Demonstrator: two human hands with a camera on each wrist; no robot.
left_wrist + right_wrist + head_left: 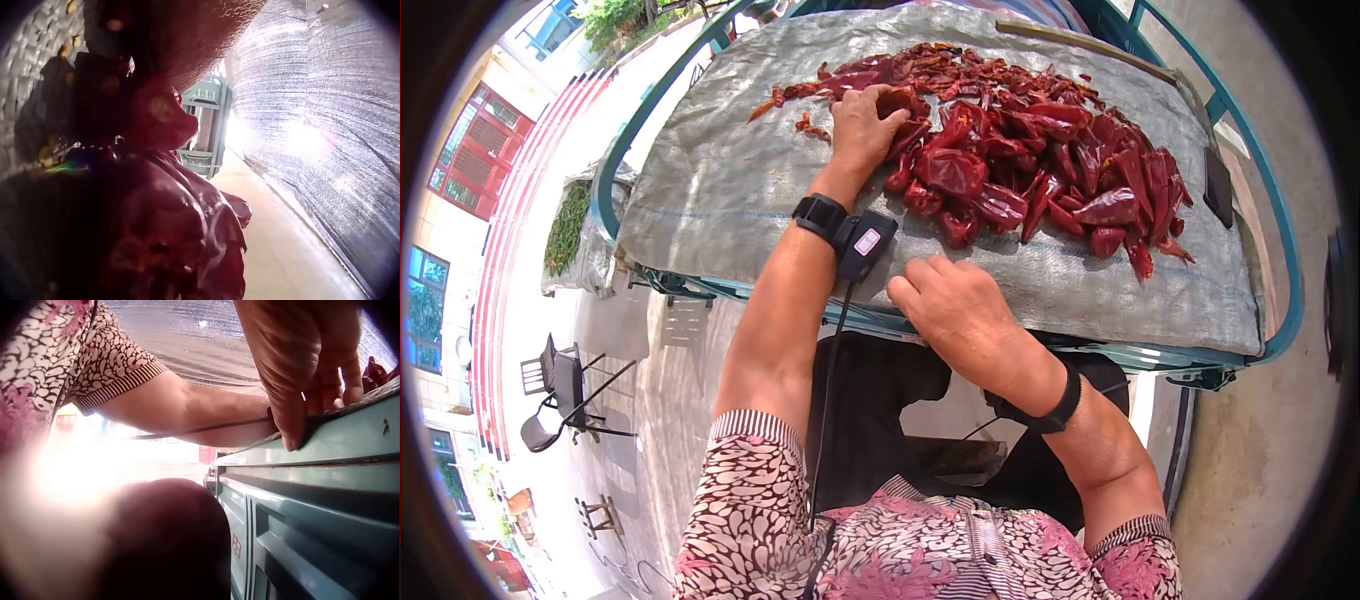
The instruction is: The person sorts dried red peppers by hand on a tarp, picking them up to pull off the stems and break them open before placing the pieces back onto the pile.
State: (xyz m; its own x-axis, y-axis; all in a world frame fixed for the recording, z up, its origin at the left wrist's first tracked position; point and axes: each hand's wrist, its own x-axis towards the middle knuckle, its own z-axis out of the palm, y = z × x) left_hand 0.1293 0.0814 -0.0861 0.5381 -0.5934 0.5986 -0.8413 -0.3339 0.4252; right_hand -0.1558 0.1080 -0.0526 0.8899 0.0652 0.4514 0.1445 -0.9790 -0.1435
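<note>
A heap of glossy dark-red chili peppers (1020, 165) lies on a woven sheet (730, 190) in the head view. At the heap's left side, my left hand (863, 128) curls its thumb and fingers round a red chili pepper (907, 104). In the left wrist view, that hand (200, 37) is dark and close to the lens, above shiny peppers (187, 212). My right hand (960, 305) hangs loosely curled over the sheet's near edge and holds nothing. The right wrist view shows its fingers (353, 381) beside the green metal rim.
Smaller red pieces (960, 70) spread along the heap's far side. A green rail (1270, 170) surrounds the cart bed. A dark phone-like slab (1218, 187) lies at the right, a wooden stick (1085, 48) at the back. Folding chairs (570, 395) stand on the ground to the left.
</note>
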